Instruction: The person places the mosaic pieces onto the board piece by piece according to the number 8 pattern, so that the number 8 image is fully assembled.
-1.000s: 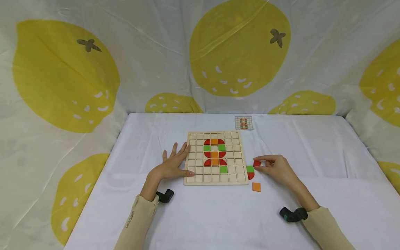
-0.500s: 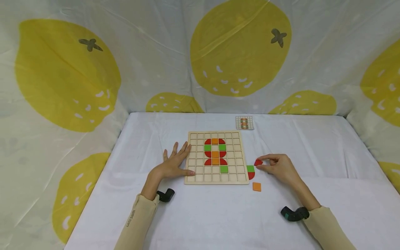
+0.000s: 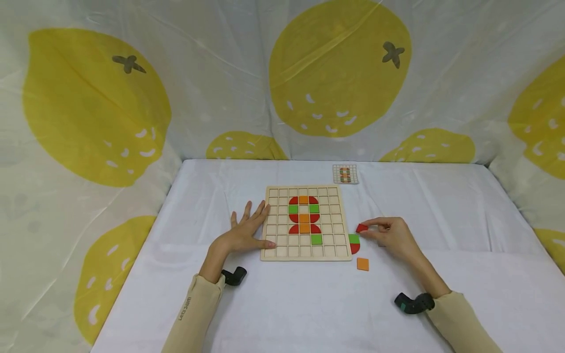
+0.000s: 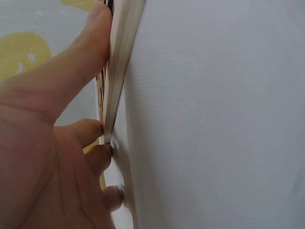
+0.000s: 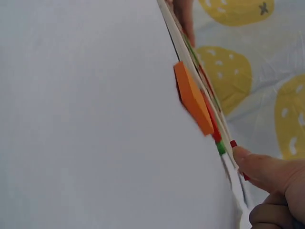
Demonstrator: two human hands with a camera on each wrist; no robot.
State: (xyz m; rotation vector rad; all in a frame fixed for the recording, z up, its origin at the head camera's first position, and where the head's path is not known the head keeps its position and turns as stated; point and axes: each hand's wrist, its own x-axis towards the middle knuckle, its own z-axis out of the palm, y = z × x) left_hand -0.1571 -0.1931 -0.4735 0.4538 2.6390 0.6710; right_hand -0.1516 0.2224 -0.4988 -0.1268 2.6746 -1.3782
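Observation:
My left hand [image 3: 243, 234] lies with fingers spread along the left edge of a wooden grid board [image 3: 278, 251]. Its thumb rests over the board's lower left corner, and in the left wrist view the fingertips meet the board's side [image 4: 119, 52]. Between thumb and fingertips my right hand [image 3: 392, 237] pinches a small red tile [image 3: 361, 228], just right of the board. A loose green square tile [image 3: 354, 239] and a red rounded tile [image 3: 355, 248] lie together by the board's right edge. Nearer me is an orange square tile [image 3: 363, 264]. Red, orange and green tiles sit in the board's middle columns.
A small pattern card [image 3: 345, 174] with a coloured grid figure lies behind the board, to its right. White cloth [image 3: 309, 304] covers the table. A lemon-print curtain [image 3: 229, 73] rises at the back and sides. Each wrist carries a black camera mount [image 3: 414, 303].
The red tile turned a little in my right fingers, shifting slightly right and then back left. My left hand stays on the board, and the loose tiles keep their places.

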